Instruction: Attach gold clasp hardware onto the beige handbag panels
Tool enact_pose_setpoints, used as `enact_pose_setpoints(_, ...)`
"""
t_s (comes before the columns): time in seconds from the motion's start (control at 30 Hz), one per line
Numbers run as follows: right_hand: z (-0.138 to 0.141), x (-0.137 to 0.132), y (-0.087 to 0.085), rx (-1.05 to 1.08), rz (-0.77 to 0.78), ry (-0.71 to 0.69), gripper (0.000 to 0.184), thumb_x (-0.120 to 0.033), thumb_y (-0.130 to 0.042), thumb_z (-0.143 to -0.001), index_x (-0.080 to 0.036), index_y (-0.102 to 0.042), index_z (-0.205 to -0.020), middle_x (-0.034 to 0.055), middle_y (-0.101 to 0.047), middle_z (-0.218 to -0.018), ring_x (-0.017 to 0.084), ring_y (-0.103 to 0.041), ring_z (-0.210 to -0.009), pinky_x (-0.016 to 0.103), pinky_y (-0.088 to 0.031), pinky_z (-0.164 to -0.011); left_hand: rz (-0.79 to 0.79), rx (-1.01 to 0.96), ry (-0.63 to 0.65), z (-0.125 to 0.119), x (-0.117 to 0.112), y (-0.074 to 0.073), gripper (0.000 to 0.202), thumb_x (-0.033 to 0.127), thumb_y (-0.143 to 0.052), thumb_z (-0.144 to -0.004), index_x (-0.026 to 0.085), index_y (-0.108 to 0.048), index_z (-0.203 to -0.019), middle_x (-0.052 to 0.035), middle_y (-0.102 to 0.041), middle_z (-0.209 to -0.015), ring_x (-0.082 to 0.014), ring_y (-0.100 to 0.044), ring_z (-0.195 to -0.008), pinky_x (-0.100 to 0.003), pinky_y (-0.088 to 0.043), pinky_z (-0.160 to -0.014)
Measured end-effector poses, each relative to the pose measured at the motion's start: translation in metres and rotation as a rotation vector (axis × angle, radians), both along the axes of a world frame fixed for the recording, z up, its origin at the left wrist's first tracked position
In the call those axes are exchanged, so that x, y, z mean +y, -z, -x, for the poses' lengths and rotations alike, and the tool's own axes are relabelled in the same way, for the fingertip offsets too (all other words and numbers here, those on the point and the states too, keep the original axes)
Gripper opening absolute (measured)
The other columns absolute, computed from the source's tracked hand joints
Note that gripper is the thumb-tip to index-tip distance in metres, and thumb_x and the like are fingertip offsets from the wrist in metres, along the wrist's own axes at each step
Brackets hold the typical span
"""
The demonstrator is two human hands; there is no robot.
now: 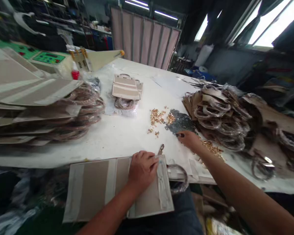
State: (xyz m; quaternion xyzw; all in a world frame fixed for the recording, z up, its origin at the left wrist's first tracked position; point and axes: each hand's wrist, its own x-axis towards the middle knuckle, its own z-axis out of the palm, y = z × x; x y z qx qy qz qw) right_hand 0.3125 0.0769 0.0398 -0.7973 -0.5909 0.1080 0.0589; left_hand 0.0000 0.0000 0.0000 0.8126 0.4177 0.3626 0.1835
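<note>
A beige bag panel (88,189) with pale strips lies across my lap and the table's front edge. My left hand (143,168) bends its fingers over the panel near its far edge, holding it. A plastic-wrapped round handle (185,176) sticks out from the panel's right side. Just beyond my left hand is a small shiny metal piece (161,149). My right hand (188,138) reaches to a pile of small dark grey pieces (180,120), fingertips pinched together at its near edge. Whatever is between them is too small to make out. Small gold fittings (156,117) lie left of that pile.
Stacked bag panels with wrapped handles (34,107) rise at left. A smaller stack (126,88) sits farther back. More wrapped handles and panels (215,111) are heaped at right. Gold fittings (212,148) lie beside my right forearm. A machine with green control panels (49,58) stands back left.
</note>
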Motion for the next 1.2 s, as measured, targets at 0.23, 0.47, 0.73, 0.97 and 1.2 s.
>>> enact_pose_setpoints(0.23,-0.001,0.007,0.000,0.018,0.043,0.007,0.025,-0.025,-0.068,-0.083,-0.021,-0.084,-0.102,0.0059,-0.079,-0.079,0.019,-0.070,-0.068,0.026,-0.044,-0.063,0.019,0.020,-0.004,-0.001,0.000,-0.007,0.019,0.015,-0.078,-0.089,0.029,-0.081,-0.100,-0.0013,-0.078,-0.111,-0.0262,-0.065,-0.106,-0.049,-0.047,-0.093)
enact_pose_setpoints(0.47,0.002,0.013,-0.018,0.138,0.036,-0.065,0.009,-0.017,-0.070,-0.078,-0.018,-0.078,-0.082,0.0015,-0.073,-0.064,0.015,-0.065,-0.057,0.023,-0.044,-0.059,0.035,0.050,-0.005,-0.001,-0.002,-0.008,0.016,0.018,-0.077,-0.090,0.029,-0.081,-0.101,-0.0016,-0.079,-0.112,-0.0262,-0.065,-0.107,-0.049,-0.046,-0.093)
enact_pose_setpoints(0.73,0.051,-0.069,-0.049,0.569,0.001,-0.052,0.033,-0.038,-0.076,-0.078,-0.016,-0.080,-0.103,0.0006,-0.069,-0.065,0.015,-0.061,-0.053,0.025,-0.048,-0.051,0.054,0.101,0.005,-0.003,-0.005,-0.008,0.013,0.026,-0.074,-0.095,0.030,-0.082,-0.104,-0.0014,-0.078,-0.116,-0.0263,-0.063,-0.110,-0.048,-0.045,-0.094)
enact_pose_setpoints(0.97,0.113,-0.146,-0.037,0.828,0.166,-0.002,0.026,-0.039,-0.075,-0.078,-0.019,-0.079,-0.094,0.0002,-0.071,-0.071,0.013,-0.059,-0.054,0.024,-0.049,-0.051,0.043,0.111,0.004,-0.006,-0.008,-0.006,0.015,0.027,-0.073,-0.095,0.030,-0.082,-0.107,-0.0017,-0.078,-0.116,-0.0269,-0.061,-0.112,-0.047,-0.044,-0.095)
enact_pose_setpoints(1.2,0.119,-0.150,-0.013,0.722,0.153,-0.061,0.022,-0.036,-0.069,-0.079,-0.020,-0.077,-0.091,0.0015,-0.074,-0.078,0.017,-0.064,-0.065,0.026,-0.050,-0.058,0.027,0.111,0.000,-0.007,-0.008,-0.004,0.013,0.029,-0.073,-0.096,0.031,-0.082,-0.105,-0.0017,-0.077,-0.116,-0.0266,-0.061,-0.111,-0.047,-0.044,-0.093)
